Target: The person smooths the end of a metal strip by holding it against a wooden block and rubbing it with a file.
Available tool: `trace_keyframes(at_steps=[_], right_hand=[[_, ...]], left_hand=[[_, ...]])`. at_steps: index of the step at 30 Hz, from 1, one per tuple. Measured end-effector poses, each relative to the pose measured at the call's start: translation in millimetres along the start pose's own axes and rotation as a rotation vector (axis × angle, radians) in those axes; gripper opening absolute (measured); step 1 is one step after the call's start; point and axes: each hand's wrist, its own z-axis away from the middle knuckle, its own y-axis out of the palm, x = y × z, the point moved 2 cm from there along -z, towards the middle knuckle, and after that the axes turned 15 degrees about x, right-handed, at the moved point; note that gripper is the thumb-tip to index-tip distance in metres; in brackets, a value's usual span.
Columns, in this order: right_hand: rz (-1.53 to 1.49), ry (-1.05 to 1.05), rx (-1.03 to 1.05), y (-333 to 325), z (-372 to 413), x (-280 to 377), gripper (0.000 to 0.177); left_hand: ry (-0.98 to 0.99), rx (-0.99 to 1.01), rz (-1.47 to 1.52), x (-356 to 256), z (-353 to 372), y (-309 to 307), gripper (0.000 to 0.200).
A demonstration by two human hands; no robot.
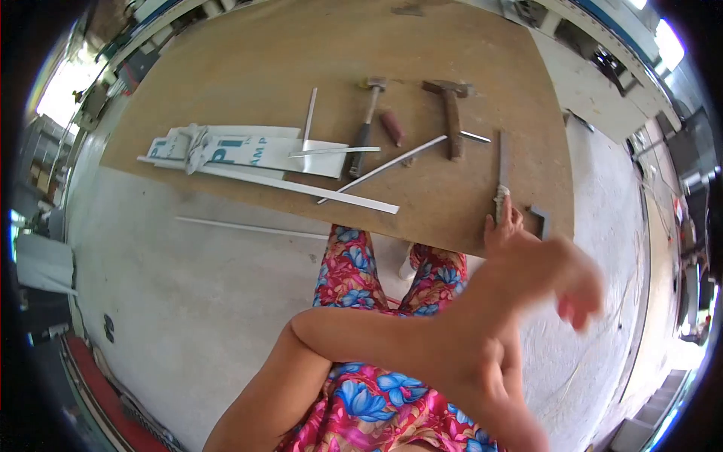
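My right hand (503, 228) grips the cloth-wrapped handle of a long flat metal file (502, 160), which lies on the brown wooden board (248, 68) near its front right edge. My left arm crosses over the right forearm from the lower left. My left hand (576, 290) is blurred, hangs past the board's edge with loose fingers apart, and holds nothing. A small grey angle piece (540, 218) sits right of the file's handle.
On the board lie two hammers (367, 120) (451, 113), a red-handled tool (392, 128), several thin metal strips (384, 167) and a white sheet with blue lettering (248, 151). Another strip (248, 227) lies on the concrete floor. Flowered clothing covers my legs (354, 264).
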Motion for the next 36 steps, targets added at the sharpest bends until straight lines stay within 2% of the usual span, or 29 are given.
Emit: trace_keyframes(at_steps=[1, 3, 4, 5, 6, 8, 10, 11, 13, 16, 17, 18, 19, 20, 22, 25, 28, 32, 34, 36], right_hand=[[0.014, 0.026, -0.015, 3, -1, -5, 0.075], [0.049, -0.082, -0.024, 19, -8, -21, 0.075], [0.065, -0.134, -0.029, 21, -8, -24, 0.075], [0.032, -0.074, -0.016, 10, -3, -15, 0.074], [-0.004, -0.022, -0.002, -2, 2, -4, 0.074], [-0.019, -0.065, -0.039, 0, 2, -10, 0.073], [-0.023, -0.060, -0.025, 1, 1, -7, 0.073], [-0.034, -0.013, 0.038, -9, 4, 0, 0.072], [-0.051, -0.033, 0.027, -10, 5, -3, 0.072], [-0.083, -0.011, 0.107, -23, 3, -1, 0.072], [-0.059, -0.101, 0.062, -17, -1, -8, 0.069], [-0.135, -0.150, 0.038, -21, -2, -4, 0.065], [-0.086, -0.056, 0.082, -16, -8, -8, 0.068], [-0.089, -0.107, -0.067, -9, -10, -10, 0.067], [-0.035, -0.117, -0.180, -23, -11, 9, 0.061], [-0.047, -0.301, -0.212, -27, -37, 23, 0.055], [-0.118, -0.311, -0.050, -23, -75, 44, 0.051], [-0.142, -0.294, 0.055, -18, -112, 76, 0.052], [-0.100, -0.235, 0.155, -22, -119, 91, 0.055], [-0.030, -0.284, 0.060, 1, -145, 75, 0.050]], left_hand=[[-0.070, 0.019, -0.017, 4, 0, -13, 0.055], [-0.194, -0.104, -0.139, 19, 3, -31, 0.035], [-0.255, -0.247, -0.248, 27, 7, -41, 0.031], [-0.336, -0.240, -0.455, 40, 14, -59, 0.025], [-0.401, -0.332, -0.473, 57, 22, -76, 0.020], [-0.502, -0.389, -0.606, 88, 41, -112, 0.016], [-0.573, -0.382, -0.767, 119, 72, -148, 0.015], [-0.654, -0.381, -0.844, 128, 82, -156, 0.016], [-0.815, -0.388, -0.999, 141, 102, -167, 0.020], [-0.809, -0.310, -1.265, 172, 139, -180, 0.020], [-0.879, -0.325, -1.239, 168, 140, -177, 0.020], [-0.859, -0.328, -1.332, 179, 153, -181, 0.021], [-0.986, -0.291, -1.299, 175, 151, -181, 0.025], [-1.027, -0.265, -1.348, 182, 159, -187, 0.023], [-1.113, -0.220, -1.440, 174, 154, -178, 0.021], [-1.013, -0.262, -1.476, 181, 164, -182, 0.020], [-1.069, -0.253, -1.482, 189, 168, -189, 0.019], [-1.109, -0.273, -1.468, 194, 168, -191, 0.014], [-1.037, -0.285, -1.521, 195, 168, -192, 0.005], [-1.007, -0.292, -1.537, 197, 168, -195, 0.006]])
